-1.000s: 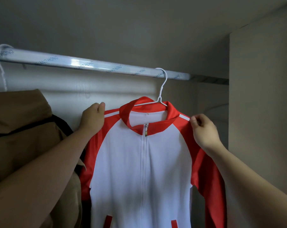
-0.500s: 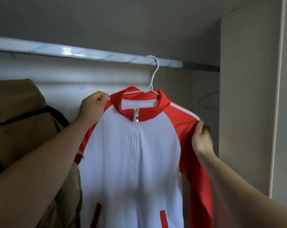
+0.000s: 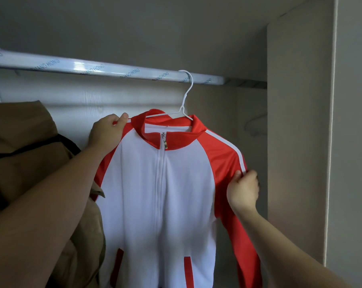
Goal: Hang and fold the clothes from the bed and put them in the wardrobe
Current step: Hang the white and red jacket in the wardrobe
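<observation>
While the red-and-white jacket (image 3: pixel 161 194) hangs from its white hanger (image 3: pixel 185 96) on the wardrobe rail (image 3: pixel 105 68), I have both grips on it. My left grip (image 3: pixel 107 132) pinches the shoulder just beside the collar. I judge that hold is there to steady the garment and stop the hanger tipping on the rail. My right grip (image 3: pixel 243 192) pinches the outer edge of the other sleeve at its white stripe, lower than the left grip and well out to its right. I read this as drawing the shoulder out over the hanger arm so the fabric lies flat. The hook sits over the rail above and between the two grips. A brown coat (image 3: pixel 26 163) hangs just left of my left forearm; whether it touches the jacket I cannot tell. The side panel (image 3: pixel 298 142) stands right of my right grip. This jacket looks all but hung; only letting go is left.
</observation>
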Demonstrator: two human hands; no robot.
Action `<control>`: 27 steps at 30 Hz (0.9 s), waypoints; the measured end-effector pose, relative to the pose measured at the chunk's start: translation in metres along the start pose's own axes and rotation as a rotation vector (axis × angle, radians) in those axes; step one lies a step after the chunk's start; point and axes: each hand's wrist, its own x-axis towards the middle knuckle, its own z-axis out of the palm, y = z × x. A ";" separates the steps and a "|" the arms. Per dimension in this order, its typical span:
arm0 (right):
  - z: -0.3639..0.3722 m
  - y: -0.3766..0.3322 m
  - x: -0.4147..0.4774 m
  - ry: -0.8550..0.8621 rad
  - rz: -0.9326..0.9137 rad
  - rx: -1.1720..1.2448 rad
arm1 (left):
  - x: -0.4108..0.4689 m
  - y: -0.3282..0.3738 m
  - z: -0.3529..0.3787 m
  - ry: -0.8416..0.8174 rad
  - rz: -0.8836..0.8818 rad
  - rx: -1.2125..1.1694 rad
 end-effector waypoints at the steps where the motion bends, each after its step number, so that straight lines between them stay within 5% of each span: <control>1: -0.001 -0.006 -0.001 -0.027 0.037 -0.009 | -0.001 0.000 0.000 0.008 -0.016 -0.020; 3: -0.005 -0.015 -0.006 -0.080 0.003 -0.054 | -0.003 -0.003 0.000 0.024 -0.078 -0.090; 7: -0.015 -0.034 -0.012 -0.015 -0.491 -0.370 | -0.011 -0.017 0.002 0.024 -0.166 -0.181; 12: -0.020 -0.083 0.019 0.008 -0.741 -0.373 | -0.013 -0.017 0.007 -0.003 -0.178 -0.252; 18: -0.009 -0.124 0.051 -0.226 -0.752 -0.472 | -0.010 -0.019 0.014 -0.030 -0.197 -0.314; 27: -0.009 -0.122 0.059 -0.116 -0.795 -0.422 | -0.008 -0.029 0.037 -0.183 -0.667 -0.519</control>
